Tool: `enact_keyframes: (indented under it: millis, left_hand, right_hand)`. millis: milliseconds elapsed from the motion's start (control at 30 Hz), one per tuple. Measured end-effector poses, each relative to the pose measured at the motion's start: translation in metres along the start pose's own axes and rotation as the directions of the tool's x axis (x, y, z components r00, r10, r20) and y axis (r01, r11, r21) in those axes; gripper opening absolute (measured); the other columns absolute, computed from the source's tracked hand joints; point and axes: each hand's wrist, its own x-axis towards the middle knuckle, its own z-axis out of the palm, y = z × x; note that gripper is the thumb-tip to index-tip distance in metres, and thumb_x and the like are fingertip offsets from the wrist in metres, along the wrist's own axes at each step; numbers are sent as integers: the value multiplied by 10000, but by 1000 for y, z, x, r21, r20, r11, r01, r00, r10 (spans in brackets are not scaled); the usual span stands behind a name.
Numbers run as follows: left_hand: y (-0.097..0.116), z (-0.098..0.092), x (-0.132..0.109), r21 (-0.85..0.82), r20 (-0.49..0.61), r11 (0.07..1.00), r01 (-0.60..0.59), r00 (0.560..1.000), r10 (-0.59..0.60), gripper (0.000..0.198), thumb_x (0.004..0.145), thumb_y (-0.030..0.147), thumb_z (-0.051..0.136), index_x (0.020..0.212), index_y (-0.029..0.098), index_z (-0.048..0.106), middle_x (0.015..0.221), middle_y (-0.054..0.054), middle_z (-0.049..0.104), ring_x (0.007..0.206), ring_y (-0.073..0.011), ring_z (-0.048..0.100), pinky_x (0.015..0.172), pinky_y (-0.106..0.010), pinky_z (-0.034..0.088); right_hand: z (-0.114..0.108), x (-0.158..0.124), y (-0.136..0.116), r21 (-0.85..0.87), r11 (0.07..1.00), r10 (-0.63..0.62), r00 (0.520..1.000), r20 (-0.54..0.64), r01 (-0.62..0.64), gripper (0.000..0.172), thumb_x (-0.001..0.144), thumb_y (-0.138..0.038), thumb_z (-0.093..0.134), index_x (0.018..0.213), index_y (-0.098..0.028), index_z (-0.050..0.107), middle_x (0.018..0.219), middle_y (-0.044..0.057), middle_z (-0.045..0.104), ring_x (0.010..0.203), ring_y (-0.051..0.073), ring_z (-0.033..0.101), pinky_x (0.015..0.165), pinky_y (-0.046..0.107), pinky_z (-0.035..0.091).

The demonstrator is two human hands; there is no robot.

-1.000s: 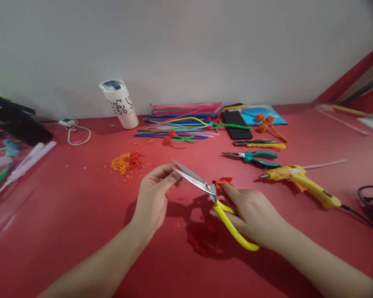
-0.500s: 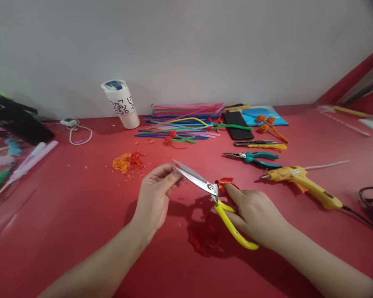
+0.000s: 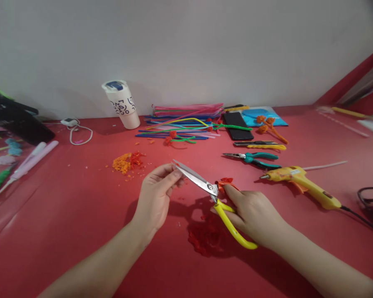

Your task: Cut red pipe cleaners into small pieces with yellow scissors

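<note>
Passage open left of the left hand (image 3: 153,194)
Pliers (image 3: 249,158) and glue gun (image 3: 312,189) obstruct right; pipe cleaners (image 3: 183,119), far.

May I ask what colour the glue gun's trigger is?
The trigger is orange, clearest in the head view.

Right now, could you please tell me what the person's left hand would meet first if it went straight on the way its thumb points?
The left hand would most likely meet the yellow-handled scissors first, at the blades just ahead of it; depth leaves unclear whether they touch.
</note>
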Motion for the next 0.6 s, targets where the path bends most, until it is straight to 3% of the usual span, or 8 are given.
enact_keyframes:
  millis: [233, 367, 500, 600]
  left_hand:
    - [0, 0, 0, 7, 0, 1000, 11, 1000, -11, 39, 655, 135, 597, 680, 154, 620, 626, 19, 573, 569, -55, 500, 577, -179, 401]
    - [1, 0, 1, 19, -1, 1000, 19, 1000, -19, 36, 662, 145, 594, 691, 146, 615, 638, 12, 575, 569, -52, 500, 574, -170, 400]
    - [0, 1, -1, 31, 32, 995, 96, 995, -97, 33, 658, 165, 605, 678, 141, 597, 638, 8, 569, 555, -54, 501, 563, -171, 397]
    - [-3, 5, -4, 76, 116, 970, 233, 964, -240, 67, 656, 186, 607, 704, 139, 600, 631, 3, 569, 545, -57, 500, 556, -176, 391]
  right_hand:
    - [2, -2, 1, -12, 1000, 9, 1000, -28, -10, 400, 800, -534, 249, 681, -188, 412, 425, 2, 491, 372, 146, 464, 409, 237, 128]
    - [0, 0, 1, 46, 996, 76, 997, -4, -76, 388, 776, -546, 290, 644, -198, 402, 420, -10, 459, 363, 132, 429, 406, 232, 138]
    - [-9, 5, -3, 287, 937, 187, 980, 74, -200, 303, 733, -495, 405, 642, -206, 399, 451, -34, 434, 379, 103, 376, 405, 223, 191]
    - [-16, 8, -9, 568, 788, 209, 971, 119, -239, 246, 733, -440, 419, 683, -199, 425, 534, -29, 462, 449, 97, 397, 426, 210, 262]
